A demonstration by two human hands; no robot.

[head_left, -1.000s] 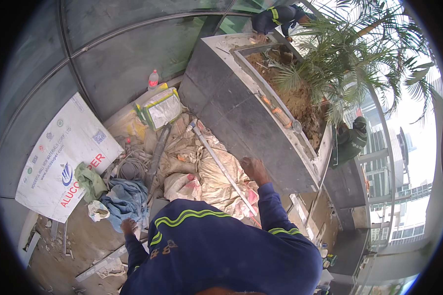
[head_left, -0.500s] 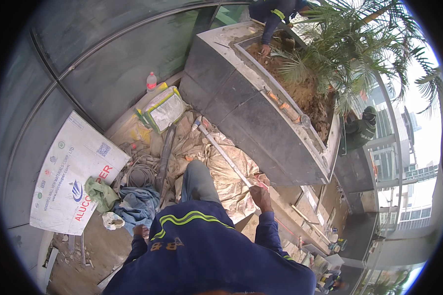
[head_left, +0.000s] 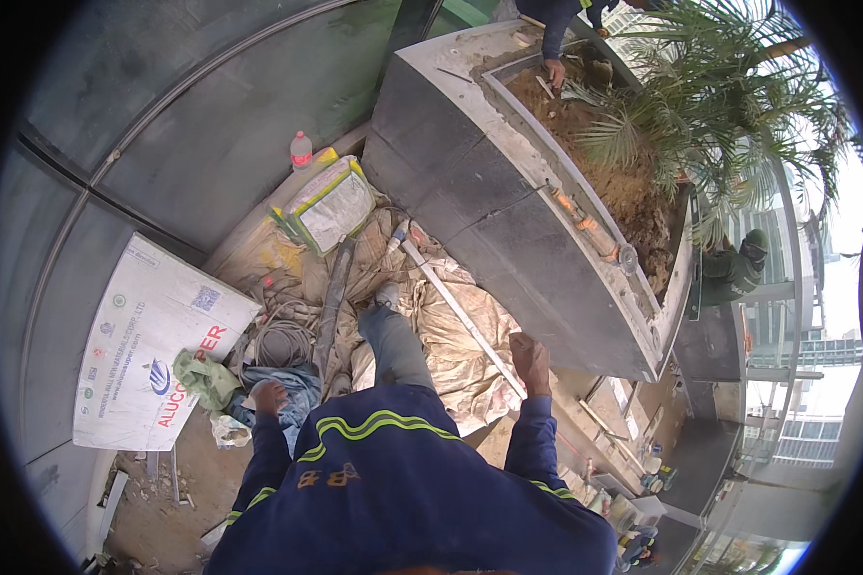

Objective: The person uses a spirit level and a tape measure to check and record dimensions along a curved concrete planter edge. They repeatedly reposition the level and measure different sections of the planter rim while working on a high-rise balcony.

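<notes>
My left hand (head_left: 268, 396) hangs over the blue cloth (head_left: 295, 391), fingers loosely bent and apart, with nothing seen in them. My right hand (head_left: 530, 362) is raised and closed; its palm side is hidden, so what it may hold cannot be made out. Passing just left of that hand is a long pale bar (head_left: 460, 314), lying across a crumpled tan sheet (head_left: 451, 369). One of my legs (head_left: 393, 343) is stretched forward, its shoe between the bar and a dark tube (head_left: 334, 287). A green cloth (head_left: 206, 379) rests beside the blue one.
A large printed white panel (head_left: 163, 340) leans at left. Coiled cable (head_left: 283, 340), a white-and-yellow sack (head_left: 331, 206) and a plastic bottle (head_left: 301, 150) lie ahead. A grey planter (head_left: 470, 192) with a palm (head_left: 700, 115) blocks the right; a co-worker's hand (head_left: 554, 74) reaches into its soil.
My view has shifted as my leg stretches forward. My left hand has risen toward the blue cloth. My right hand has moved up and right, and more of the bar shows beside it.
</notes>
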